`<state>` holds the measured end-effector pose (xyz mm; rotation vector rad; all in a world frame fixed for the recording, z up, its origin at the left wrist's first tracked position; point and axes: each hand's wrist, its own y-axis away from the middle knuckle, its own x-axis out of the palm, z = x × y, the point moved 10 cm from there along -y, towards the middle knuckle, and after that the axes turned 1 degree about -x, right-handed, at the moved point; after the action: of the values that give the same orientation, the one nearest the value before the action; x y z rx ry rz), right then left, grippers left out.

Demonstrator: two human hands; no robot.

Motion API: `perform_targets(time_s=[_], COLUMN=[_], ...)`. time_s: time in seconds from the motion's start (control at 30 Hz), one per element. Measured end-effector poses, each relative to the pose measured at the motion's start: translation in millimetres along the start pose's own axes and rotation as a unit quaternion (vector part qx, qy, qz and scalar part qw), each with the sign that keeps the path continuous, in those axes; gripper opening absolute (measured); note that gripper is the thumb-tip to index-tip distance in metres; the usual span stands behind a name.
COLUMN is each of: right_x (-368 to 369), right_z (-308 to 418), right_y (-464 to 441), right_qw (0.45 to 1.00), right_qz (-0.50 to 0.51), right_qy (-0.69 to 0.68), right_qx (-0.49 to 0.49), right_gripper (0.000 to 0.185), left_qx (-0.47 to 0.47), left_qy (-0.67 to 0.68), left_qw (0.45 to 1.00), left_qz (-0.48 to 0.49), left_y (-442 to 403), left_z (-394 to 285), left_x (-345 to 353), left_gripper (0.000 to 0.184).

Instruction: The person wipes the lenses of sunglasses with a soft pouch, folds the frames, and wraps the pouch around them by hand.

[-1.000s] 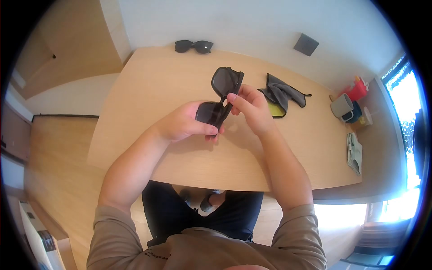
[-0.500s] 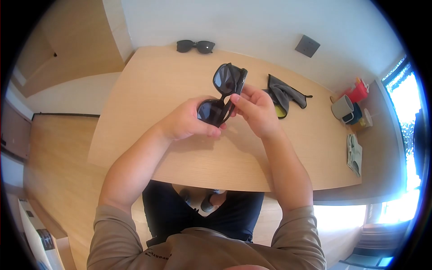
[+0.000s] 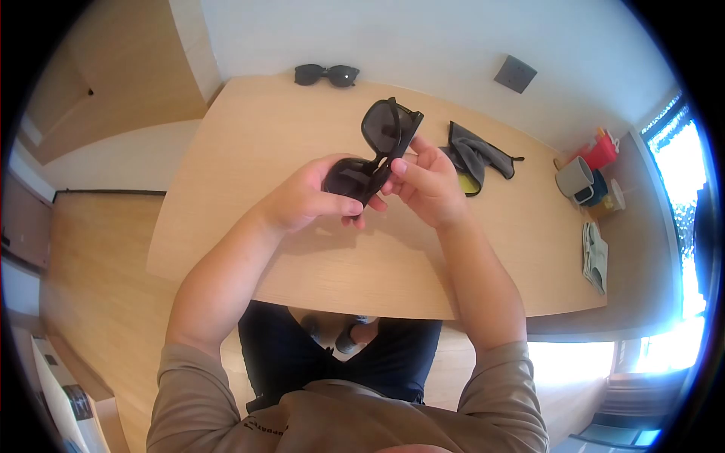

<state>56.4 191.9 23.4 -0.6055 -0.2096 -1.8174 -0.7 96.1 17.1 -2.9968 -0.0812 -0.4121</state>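
Black sunglasses [image 3: 382, 127] with dark lenses are held above the desk between both my hands, tilted so one lens points up and away. My left hand [image 3: 310, 198] grips the lower lens end, thumb along its near edge. On the other side, my right hand [image 3: 429, 183] pinches a temple arm near the middle of the frame with thumb and fingers. Just past the right hand lies a crumpled dark grey cloth pouch [image 3: 477, 155] with a yellow-green patch, touched by neither hand. A second pair of sunglasses [image 3: 326, 75] rests at the desk's far edge by the wall.
The light wood desk [image 3: 226, 174] has a wall behind it with a dark socket plate [image 3: 516, 74]. Along the right side stand a grey mug [image 3: 575, 178], a red container [image 3: 602, 151] and a folded pale cloth [image 3: 595, 258]. A bright window [image 3: 683, 204] is beyond.
The held sunglasses have turned slightly, and their lenses now look darker with less reflection. Both hands keep their grip with small finger shifts.
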Motion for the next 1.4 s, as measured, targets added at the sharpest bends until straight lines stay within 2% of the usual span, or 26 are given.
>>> perform_targets(time_s=[0.17, 0.37, 0.57, 0.67, 0.77, 0.93, 1.1, 1.2, 1.3, 1.4], right_x=[-0.5, 1.3, -6.3, -16.7, -16.6, -48.3, -66.1, -69.1, -66.5, -67.2], right_z=[0.7, -0.4, -7.5, -9.2, -6.6, 1.7, 10.6, 8.4, 8.1, -1.0], right_y=[0.5, -0.3, -2.3, -5.8, -6.8, -9.9, -8.1, -10.3, -10.1, -7.9], right_qw=[0.999, 1.000, 0.999, 0.997, 0.992, 0.992, 0.978, 0.960, 0.916, 0.903], right_qz=[0.014, -0.007, -0.044, -0.038, -0.040, -0.093, -0.169, -0.156, -0.175, -0.165], right_qy=[0.021, 0.025, 0.030, 0.064, 0.120, 0.083, 0.120, 0.232, 0.359, 0.394], right_qx=[0.019, -0.016, -0.008, 0.004, 0.006, -0.031, -0.031, -0.010, -0.028, 0.028], right_gripper=[0.050, 0.049, 0.049, 0.052, 0.047, 0.030, 0.039, 0.038, 0.034, 0.039], left_qx=[-0.025, -0.018, -0.016, -0.066, -0.062, -0.037, -0.002, 0.041, 0.074, 0.090], left_qy=[-0.042, -0.021, -0.022, 0.025, 0.028, -0.060, -0.172, -0.283, -0.347, -0.387], left_qw=[0.999, 0.998, 0.998, 0.996, 0.997, 0.992, 0.969, 0.934, 0.899, 0.870], left_qz=[0.020, -0.048, -0.050, -0.045, -0.045, -0.101, -0.176, -0.214, -0.258, -0.293], left_y=[0.3, 0.9, 1.1, 1.5, 1.9, -1.0, -5.1, -5.9, -5.7, -5.2], left_z=[5.4, 0.8, 0.5, 8.1, 7.3, 9.1, 12.9, 3.3, -0.7, -3.5], left_x=[-2.7, -8.0, -9.0, -15.4, -16.0, -30.2, -53.9, -60.9, -75.0, -90.5], left_gripper=[0.040, 0.043, 0.041, 0.039, 0.040, 0.038, 0.039, 0.039, 0.039, 0.041])
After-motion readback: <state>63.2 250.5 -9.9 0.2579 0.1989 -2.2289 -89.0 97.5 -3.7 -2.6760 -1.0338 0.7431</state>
